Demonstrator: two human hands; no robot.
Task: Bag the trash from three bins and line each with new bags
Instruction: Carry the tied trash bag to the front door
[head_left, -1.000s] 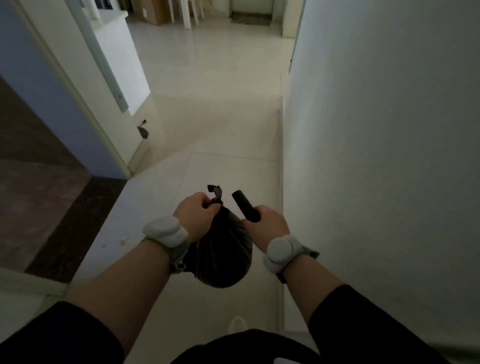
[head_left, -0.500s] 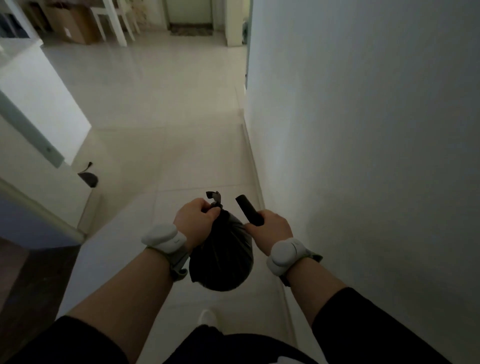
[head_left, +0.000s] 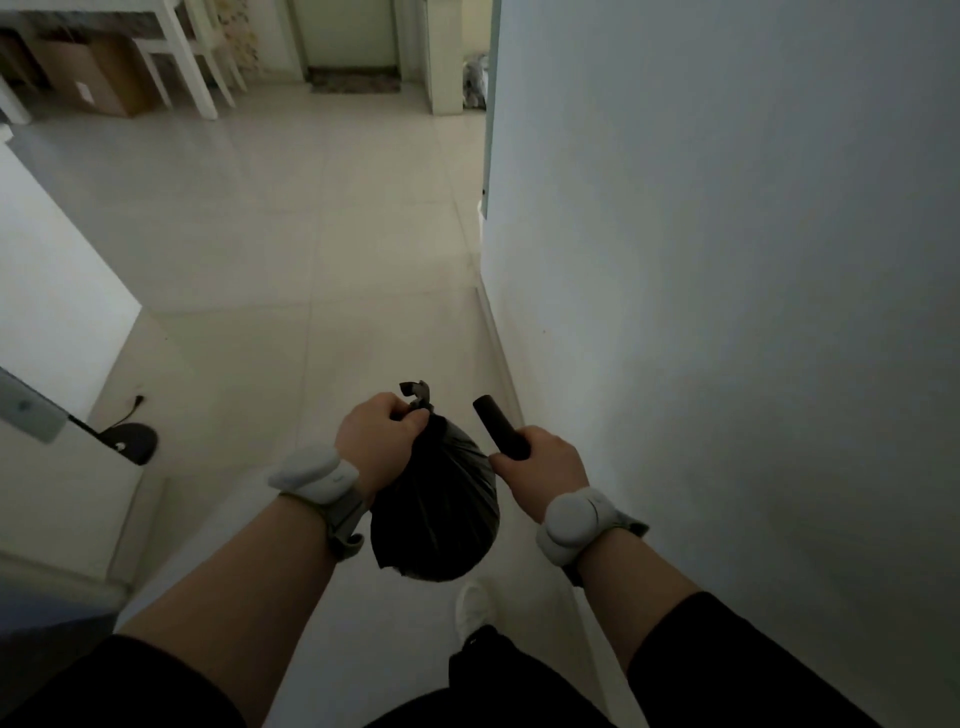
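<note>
The left hand (head_left: 382, 441) is curled round the knotted neck of a full black bag (head_left: 436, 514), which hangs between the forearms above the tiled floor (head_left: 311, 260). The right hand (head_left: 543, 470) grips a dark roll (head_left: 498, 426) that points forward. A wall (head_left: 727, 260) runs close along the right. A black doorstop (head_left: 130, 441) lies left; a cardboard box (head_left: 88, 78) and white chair legs (head_left: 192, 67) stand far ahead.

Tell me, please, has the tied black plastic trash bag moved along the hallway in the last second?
Yes. The tied black plastic trash bag was carried forward, past the black doorstop by the doorway.
</note>
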